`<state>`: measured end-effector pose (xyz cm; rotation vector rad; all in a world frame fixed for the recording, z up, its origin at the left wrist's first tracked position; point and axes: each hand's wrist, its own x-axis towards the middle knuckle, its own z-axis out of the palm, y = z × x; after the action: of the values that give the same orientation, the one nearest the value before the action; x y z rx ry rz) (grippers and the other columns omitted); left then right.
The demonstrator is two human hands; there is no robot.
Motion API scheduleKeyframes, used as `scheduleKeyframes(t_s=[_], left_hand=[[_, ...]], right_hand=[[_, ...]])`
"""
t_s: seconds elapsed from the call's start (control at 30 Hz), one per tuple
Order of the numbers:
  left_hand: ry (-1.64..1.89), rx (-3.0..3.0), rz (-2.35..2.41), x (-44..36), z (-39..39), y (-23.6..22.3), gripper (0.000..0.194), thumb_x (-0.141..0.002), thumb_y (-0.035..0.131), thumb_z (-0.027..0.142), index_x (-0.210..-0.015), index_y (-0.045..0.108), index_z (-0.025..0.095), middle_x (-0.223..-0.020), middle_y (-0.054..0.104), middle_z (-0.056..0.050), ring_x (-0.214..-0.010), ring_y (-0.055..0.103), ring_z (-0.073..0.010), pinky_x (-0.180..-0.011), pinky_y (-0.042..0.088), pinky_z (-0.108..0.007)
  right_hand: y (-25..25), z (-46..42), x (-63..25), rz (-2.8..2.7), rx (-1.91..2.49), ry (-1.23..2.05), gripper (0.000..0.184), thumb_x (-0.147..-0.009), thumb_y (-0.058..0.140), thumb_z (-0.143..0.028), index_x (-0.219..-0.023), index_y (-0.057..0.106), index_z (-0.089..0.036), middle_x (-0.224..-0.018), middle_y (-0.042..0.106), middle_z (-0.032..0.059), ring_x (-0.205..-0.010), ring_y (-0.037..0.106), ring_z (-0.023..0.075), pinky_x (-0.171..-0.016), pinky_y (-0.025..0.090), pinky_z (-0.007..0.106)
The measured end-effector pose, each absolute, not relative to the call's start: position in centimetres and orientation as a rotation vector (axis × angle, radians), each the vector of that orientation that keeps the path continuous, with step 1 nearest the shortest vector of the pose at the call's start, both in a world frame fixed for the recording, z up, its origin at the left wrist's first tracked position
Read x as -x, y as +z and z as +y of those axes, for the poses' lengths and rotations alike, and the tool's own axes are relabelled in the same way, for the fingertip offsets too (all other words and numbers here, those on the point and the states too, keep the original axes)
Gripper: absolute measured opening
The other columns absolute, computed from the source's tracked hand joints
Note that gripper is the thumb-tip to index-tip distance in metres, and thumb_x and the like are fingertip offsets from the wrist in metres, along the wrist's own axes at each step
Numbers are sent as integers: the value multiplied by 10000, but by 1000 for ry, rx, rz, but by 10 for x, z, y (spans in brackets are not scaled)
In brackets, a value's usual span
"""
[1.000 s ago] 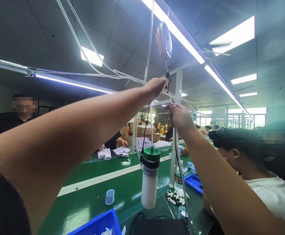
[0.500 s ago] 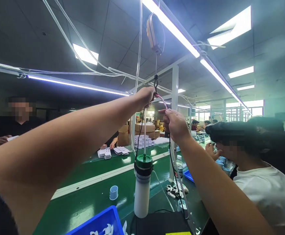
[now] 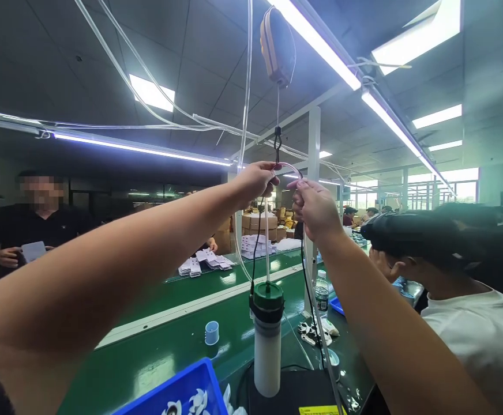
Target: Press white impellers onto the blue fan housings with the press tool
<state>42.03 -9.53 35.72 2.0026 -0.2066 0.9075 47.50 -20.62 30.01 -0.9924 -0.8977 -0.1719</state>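
Both my arms reach up to a thin clear, pinkish tube (image 3: 292, 167) that arches just below a black hook (image 3: 278, 139). My left hand (image 3: 260, 183) is closed, pinching the tube right under the hook. A little to the right, my right hand (image 3: 318, 208) is closed on the other end of the arch, with a black cable (image 3: 304, 259) hanging down below it. The hook hangs by a cord from a yellow-edged spring balancer (image 3: 276, 52). Under my hands stands a white cylinder with a green cap (image 3: 268, 295), a clear tube rising from its top.
A blue bin (image 3: 169, 392) with white parts sits at the front. A light blue cup (image 3: 211, 333) stands on the green conveyor (image 3: 147, 369). A water bottle (image 3: 321, 294) is beside the white post (image 3: 314, 138). A co-worker in white (image 3: 472, 340) sits close at right.
My right hand has risen slightly, nearly level with my left, and the tube's arch is flatter. The view has shifted a little. At left, a co-worker's white piece is now more visible.
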Motion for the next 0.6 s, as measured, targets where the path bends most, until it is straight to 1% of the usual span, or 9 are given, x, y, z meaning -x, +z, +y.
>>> scheduleKeyframes(t_s=[0.1, 0.17, 0.23, 0.27, 0.33, 0.37, 0.43, 0.5, 0.6], left_hand=[[1066, -2072, -249, -411, -91, 358, 397, -861, 495, 41, -1233, 555, 165, -1104, 591, -112, -945, 575, -201, -823, 459, -314], [1336, -2238, -473, -402, -91, 361, 546, -786, 581, 2, -1285, 532, 220, -1359, 480, -86, -1254, 434, -248, -1006, 372, -340], [1469, -2544, -838, -397, -93, 370, 520, -769, 636, 18, -1221, 600, 272, -1410, 472, -25, -1374, 314, -243, -1113, 240, -353], [1411, -2728, -994, -395, -95, 376, 447, -778, 656, 47, -1157, 648, 284, -1346, 542, -15, -1359, 350, -238, -1125, 212, -361], [1170, -3052, -1141, -396, -101, 391, 278, -794, 684, 107, -1004, 720, 286, -1098, 675, -15, -1187, 520, -223, -1082, 259, -354], [1089, -3180, -1164, -398, -105, 400, 205, -799, 690, 130, -935, 739, 275, -978, 694, -18, -1059, 579, -210, -1027, 308, -344], [1055, -3373, -1202, -401, -111, 416, 107, -799, 697, 167, -838, 753, 250, -838, 683, -12, -858, 595, -177, -912, 368, -326], [1122, -3495, -1279, -403, -116, 427, 71, -800, 698, 203, -805, 756, 242, -804, 676, 1, -787, 576, -156, -879, 370, -332], [1200, -3523, -1435, -403, -115, 437, 100, -837, 663, 270, -852, 760, 251, -837, 691, 7, -815, 581, -155, -894, 364, -343]], right_hand=[[297, -204, -480, -909, 996, -190, 250, -975, 377, -167, -788, 542, -152, -533, 325, -69, -389, 237, 53, -352, 163, 157], [296, -204, -484, -930, 991, -222, 239, -970, 395, -175, -798, 559, -149, -533, 327, -68, -399, 247, 57, -363, 171, 163], [296, -204, -486, -959, 987, -267, 216, -953, 442, -184, -780, 567, -149, -536, 333, -65, -417, 263, 57, -382, 183, 168], [297, -204, -486, -974, 988, -288, 215, -937, 469, -181, -743, 555, -150, -536, 337, -62, -425, 268, 55, -392, 189, 171], [298, -206, -485, -1002, 1004, -314, 253, -907, 498, -163, -654, 503, -151, -538, 343, -55, -440, 274, 52, -411, 197, 179], [298, -207, -483, -1015, 1018, -320, 270, -895, 495, -151, -625, 482, -151, -537, 341, -53, -443, 272, 51, -418, 200, 183], [299, -210, -481, -1041, 1052, -327, 269, -883, 469, -138, -616, 491, -147, -535, 334, -50, -443, 267, 54, -426, 203, 195], [300, -213, -480, -1065, 1081, -347, 255, -887, 439, -143, -655, 542, -138, -529, 316, -54, -440, 256, 61, -431, 199, 206], [303, -217, -483, -1096, 1121, -411, 263, -903, 436, -169, -691, 584, -129, -511, 290, -59, -443, 241, 70, -441, 184, 222]])
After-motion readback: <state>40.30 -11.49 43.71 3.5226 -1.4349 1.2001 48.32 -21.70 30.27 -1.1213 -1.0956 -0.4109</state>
